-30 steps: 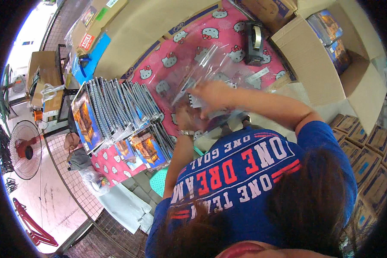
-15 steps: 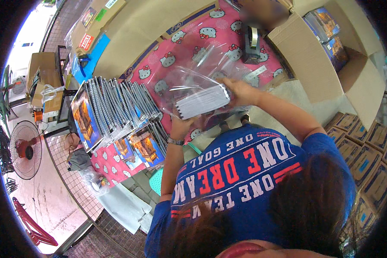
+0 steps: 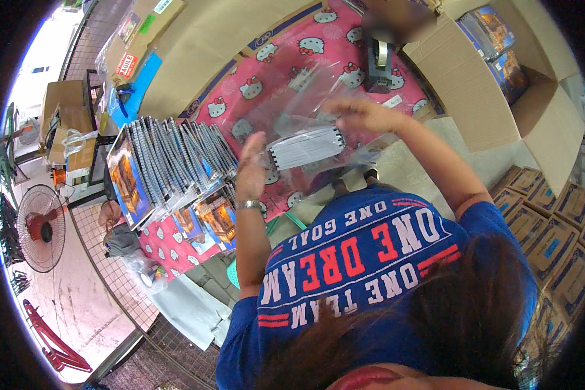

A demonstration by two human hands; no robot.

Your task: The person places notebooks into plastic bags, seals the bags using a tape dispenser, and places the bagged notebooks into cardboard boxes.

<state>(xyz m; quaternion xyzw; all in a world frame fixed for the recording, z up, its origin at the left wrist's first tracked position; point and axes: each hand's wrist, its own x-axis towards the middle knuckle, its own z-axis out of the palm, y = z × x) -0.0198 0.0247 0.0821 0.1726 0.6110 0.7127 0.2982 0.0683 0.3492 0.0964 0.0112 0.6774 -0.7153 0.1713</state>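
A white-paged spiral-bound booklet (image 3: 307,148), with dark binding at its short ends, lies inside a clear plastic bag (image 3: 299,104) over the pink cloth-covered table. My left hand (image 3: 251,170), a watch at its wrist, stands beside the booklet's left end with its fingers stretched out. My right hand (image 3: 365,117) is above the booklet's right end, fingers extended left over the loose film. It seems to touch the film, but no grip shows. Left of my hands, spiral-bound booklets (image 3: 175,156) with picture covers stand in a dense row.
A black tape dispenser (image 3: 378,68) sits at the table's far side. An open cardboard box (image 3: 539,117) holding booklets is at the right, above stacked brown cartons (image 3: 546,227). A standing fan (image 3: 40,227) is at far left, and a large cardboard sheet (image 3: 208,45) borders the table.
Both hands have released the booklet's ends. My left hand has moved left and up with its fingers straightened; my right hand has lifted away. The booklet has settled slightly lower.
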